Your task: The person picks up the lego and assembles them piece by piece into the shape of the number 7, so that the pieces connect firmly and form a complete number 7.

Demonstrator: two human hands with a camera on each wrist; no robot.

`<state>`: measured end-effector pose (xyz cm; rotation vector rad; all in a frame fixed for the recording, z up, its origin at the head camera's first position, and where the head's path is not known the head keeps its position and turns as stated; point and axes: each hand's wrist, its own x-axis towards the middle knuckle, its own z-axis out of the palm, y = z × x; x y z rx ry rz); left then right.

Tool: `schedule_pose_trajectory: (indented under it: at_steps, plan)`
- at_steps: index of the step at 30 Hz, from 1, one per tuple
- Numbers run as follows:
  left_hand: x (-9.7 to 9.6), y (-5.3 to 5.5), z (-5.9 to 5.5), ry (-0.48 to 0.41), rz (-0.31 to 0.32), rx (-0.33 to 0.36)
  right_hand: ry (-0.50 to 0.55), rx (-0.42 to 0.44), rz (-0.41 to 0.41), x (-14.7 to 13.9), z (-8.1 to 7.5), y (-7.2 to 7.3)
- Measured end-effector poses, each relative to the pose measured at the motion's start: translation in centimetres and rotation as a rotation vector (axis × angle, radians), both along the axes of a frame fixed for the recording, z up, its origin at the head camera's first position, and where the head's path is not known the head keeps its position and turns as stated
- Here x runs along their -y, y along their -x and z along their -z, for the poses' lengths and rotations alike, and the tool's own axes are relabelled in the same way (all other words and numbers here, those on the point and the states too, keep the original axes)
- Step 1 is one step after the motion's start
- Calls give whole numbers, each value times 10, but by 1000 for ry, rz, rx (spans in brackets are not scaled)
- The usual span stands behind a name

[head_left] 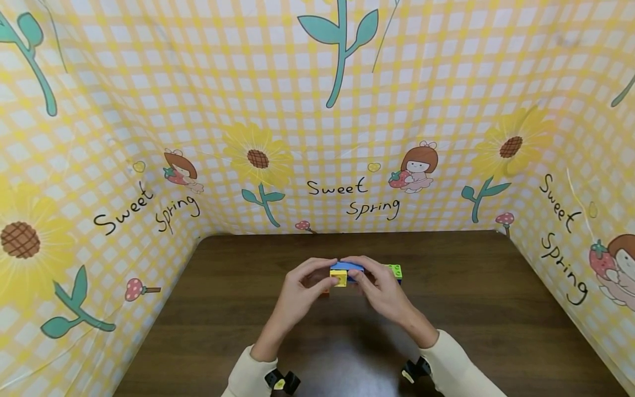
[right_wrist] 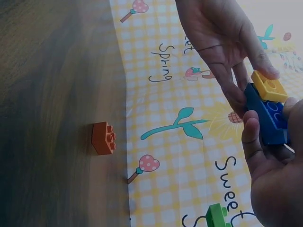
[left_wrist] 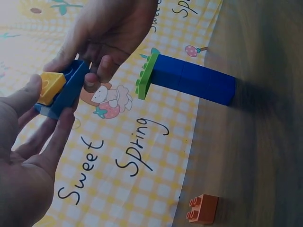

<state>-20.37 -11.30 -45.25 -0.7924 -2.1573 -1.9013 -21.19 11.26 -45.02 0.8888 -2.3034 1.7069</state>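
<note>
Above the table, both hands hold one long blue toy brick [head_left: 346, 266] between them. A smaller yellow brick [head_left: 338, 277] sits against the studded side of the blue one, near its left end. My left hand [head_left: 296, 293] pinches that end, its thumb on the yellow brick and its fingers behind the blue one. At the other end, my right hand [head_left: 388, 295] grips the blue brick [right_wrist: 265, 116] between thumb and fingers. The left wrist view shows the yellow brick [left_wrist: 52, 87] covering part of the studs. Whether it is pressed fully on cannot be told.
Behind the right hand stands a blue stack [left_wrist: 194, 79] topped by a green brick [head_left: 394, 270]. An orange brick [right_wrist: 102, 138] rests on the dark wooden table [head_left: 238, 309], mostly hidden behind the left hand from above. Yellow checked cloth [head_left: 347, 138] hangs around the table's back and sides.
</note>
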Motion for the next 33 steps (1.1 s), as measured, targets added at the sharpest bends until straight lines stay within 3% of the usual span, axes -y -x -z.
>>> schedule_pose_trajectory:
  at_steps: [15,23,33]
  plan:
    - [1,0,1,-90,28,-17,-35,12,29,6,-3,-2]
    - [1,-3,-1,-89,-5,86,-38,6,38,6,-2,-3]
    - [-1,-3,0,-104,3,54,-42,-1,40,4,-1,-2]
